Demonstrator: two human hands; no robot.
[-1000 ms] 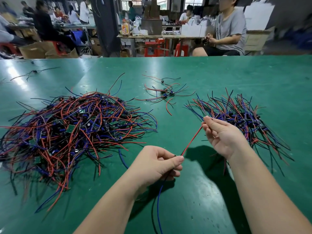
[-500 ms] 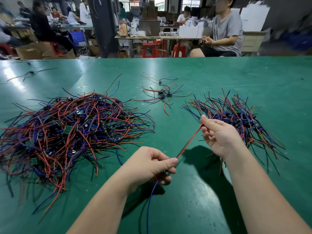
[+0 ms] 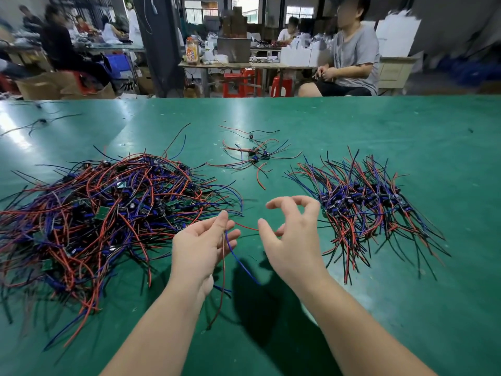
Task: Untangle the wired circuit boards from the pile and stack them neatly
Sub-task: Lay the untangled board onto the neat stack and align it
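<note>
A big tangled pile of wired circuit boards (image 3: pixel 108 207), with red, blue and black leads, covers the left of the green table (image 3: pixel 379 126). On the right lies a tidier stack of boards (image 3: pixel 360 202) with their wires fanned out. My left hand (image 3: pixel 203 248) hovers between them and pinches the wires of one board. Its blue lead (image 3: pixel 241 261) and a red lead (image 3: pixel 222 289) hang down from my fingers. The board itself is hidden. My right hand (image 3: pixel 290 237) is beside it with fingers spread and loosely curved, holding nothing. A short red wire (image 3: pixel 245 227) runs between my hands.
A small loose group of boards (image 3: pixel 254 156) lies at the middle back of the table. A stray wire (image 3: pixel 40 122) is at the far left. Beyond the far edge a person in a grey shirt (image 3: pixel 352 58) sits, with other workers and benches behind.
My right hand has let go of the red wire and spread its fingers. Both hands have drawn closer together, and the wires now dangle from my left fingers.
</note>
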